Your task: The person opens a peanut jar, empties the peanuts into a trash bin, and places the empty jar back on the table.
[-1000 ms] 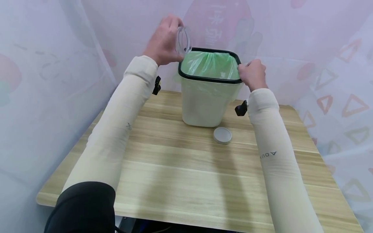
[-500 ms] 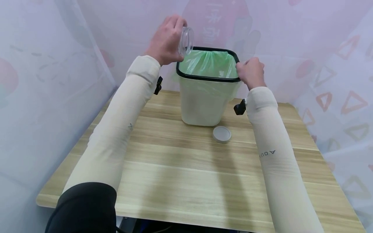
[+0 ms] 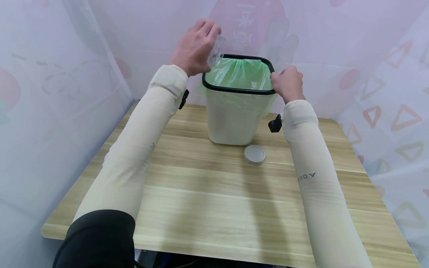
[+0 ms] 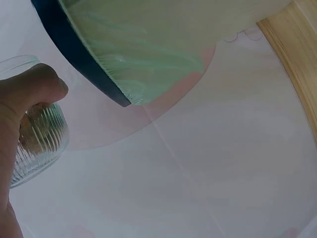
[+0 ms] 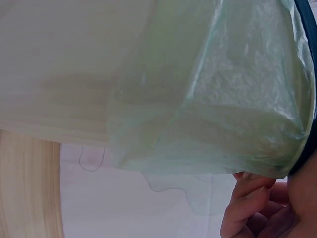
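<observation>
My left hand grips a clear glass jar, tilted with its mouth over the left rim of a white trash bin. In the left wrist view the jar has ribbed walls. A brownish shape shows through them; I cannot tell whether it is contents or fingers. A green trash bag lines the bin and folds over its black rim. My right hand holds the rim at its right corner, fingers curled below the bag's edge in the right wrist view.
A round grey lid lies on the wooden table, just in front of the bin. Printed white curtains surround the table at the back and sides. The bin stands near the table's back edge.
My left hand has shifted slightly right and tipped the jar further, its mouth now lower over the bin. The right hand stays on the rim, and the lid has not moved.
</observation>
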The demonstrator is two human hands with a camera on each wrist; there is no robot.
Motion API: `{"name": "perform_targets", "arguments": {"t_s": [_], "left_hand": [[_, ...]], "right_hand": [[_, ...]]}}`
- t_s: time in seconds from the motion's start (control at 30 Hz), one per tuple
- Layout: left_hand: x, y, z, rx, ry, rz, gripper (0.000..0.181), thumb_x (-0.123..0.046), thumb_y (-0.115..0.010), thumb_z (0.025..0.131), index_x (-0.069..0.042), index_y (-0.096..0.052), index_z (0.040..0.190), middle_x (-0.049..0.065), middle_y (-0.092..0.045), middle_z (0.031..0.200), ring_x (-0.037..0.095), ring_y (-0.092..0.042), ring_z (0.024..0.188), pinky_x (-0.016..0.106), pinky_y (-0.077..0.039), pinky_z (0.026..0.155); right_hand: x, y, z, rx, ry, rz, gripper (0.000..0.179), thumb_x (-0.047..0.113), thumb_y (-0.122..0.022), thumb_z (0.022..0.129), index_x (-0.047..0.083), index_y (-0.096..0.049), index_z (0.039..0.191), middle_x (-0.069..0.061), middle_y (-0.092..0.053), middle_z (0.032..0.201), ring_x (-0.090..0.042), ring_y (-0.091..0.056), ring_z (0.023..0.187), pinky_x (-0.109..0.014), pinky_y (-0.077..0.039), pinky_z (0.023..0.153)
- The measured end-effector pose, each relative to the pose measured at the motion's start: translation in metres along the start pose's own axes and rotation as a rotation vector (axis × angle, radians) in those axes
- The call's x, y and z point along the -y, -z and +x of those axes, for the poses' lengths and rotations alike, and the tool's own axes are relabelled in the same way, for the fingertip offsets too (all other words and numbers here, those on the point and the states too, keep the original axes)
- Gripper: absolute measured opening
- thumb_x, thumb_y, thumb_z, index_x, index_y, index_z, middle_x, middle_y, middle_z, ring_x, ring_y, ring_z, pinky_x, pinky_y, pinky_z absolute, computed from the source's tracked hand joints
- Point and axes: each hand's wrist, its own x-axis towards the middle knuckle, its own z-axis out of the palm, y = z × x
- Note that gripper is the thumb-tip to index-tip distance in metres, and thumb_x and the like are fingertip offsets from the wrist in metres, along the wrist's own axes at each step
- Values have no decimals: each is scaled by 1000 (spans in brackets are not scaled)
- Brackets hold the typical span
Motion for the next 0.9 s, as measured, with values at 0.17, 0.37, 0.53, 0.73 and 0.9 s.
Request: {"name": "perform_targets", "arguments": {"t_s": [0.17,0.37,0.53,0.73,0.9], "left_hand": [[-2,-1,0,-4,-52,94,69,2,-74,75,6,-48,139,23,-56,137,40,-52,130,45,-45,119],[-1,-4,-2,-15,-101,164,62,2,-70,78,7,-48,136,24,-57,137,41,-53,129,46,-47,119],[-2,-8,-2,-37,-136,191,53,4,-64,83,8,-50,134,24,-58,136,41,-53,128,45,-47,119],[-6,-8,0,-36,-171,247,53,5,-64,84,7,-49,135,24,-57,139,40,-53,132,45,-45,122],[-8,-9,2,-43,-202,272,55,5,-65,84,7,-49,137,24,-57,140,40,-54,133,44,-44,122]], "right_hand": [[1,0,-1,3,-2,4,39,35,-46,100,14,-45,66,6,-38,56,-24,-50,78,-33,-44,69],[1,1,-1,2,-7,-6,39,36,-45,101,14,-45,68,3,-45,66,-24,-50,82,-33,-45,71],[1,0,0,6,-8,-9,38,37,-45,101,14,-45,70,3,-44,67,-23,-50,80,-33,-45,71],[-1,0,1,0,3,-9,40,36,-46,101,14,-46,68,5,-42,61,-24,-51,82,-33,-44,70],[-1,0,2,2,2,-15,41,36,-46,102,14,-46,67,6,-39,57,-24,-50,78,-33,-44,69]]}}
